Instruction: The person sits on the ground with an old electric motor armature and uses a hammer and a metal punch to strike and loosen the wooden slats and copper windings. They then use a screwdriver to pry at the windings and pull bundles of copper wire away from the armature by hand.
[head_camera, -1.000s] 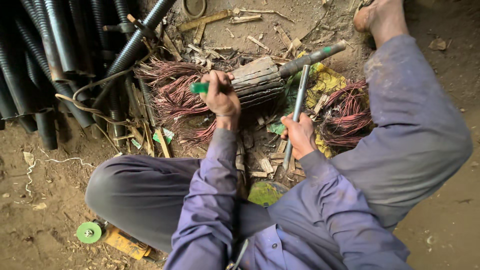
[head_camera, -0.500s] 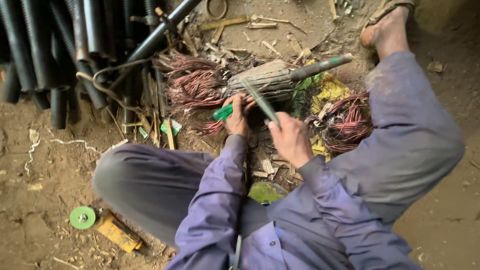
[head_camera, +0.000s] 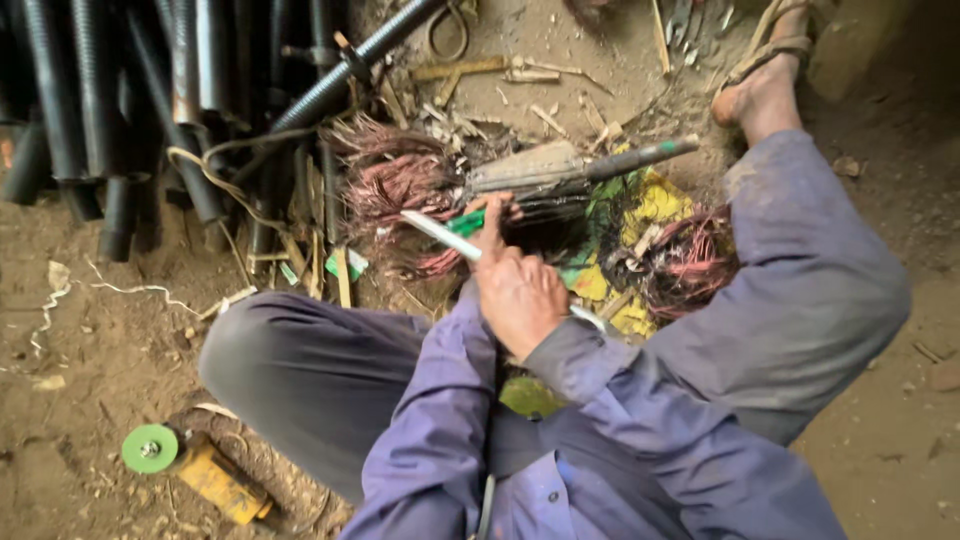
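Long pale metal rod (head_camera: 432, 229) slanting across the middle, clasped in the closed right hand (head_camera: 520, 295), tip lying over the tangle of reddish copper wire (head_camera: 395, 180) on the dirt. Left hand (head_camera: 490, 215) mostly hidden beneath the right, one finger showing beside the green tool handle (head_camera: 465, 222); grip impossible to tell. Grey ribbed metal core with a protruding shaft (head_camera: 560, 170) just beyond, black ribbed pipes (head_camera: 120, 110) stacked upper left, yellow tool with green disc (head_camera: 190, 465) near the knee.

No signs, screens or labels show; the only wrapper-like things are some crumpled yellow scraps (head_camera: 655, 205) on the dirt beside the red wire coil (head_camera: 690, 265), and a small green scrap (head_camera: 350, 263).
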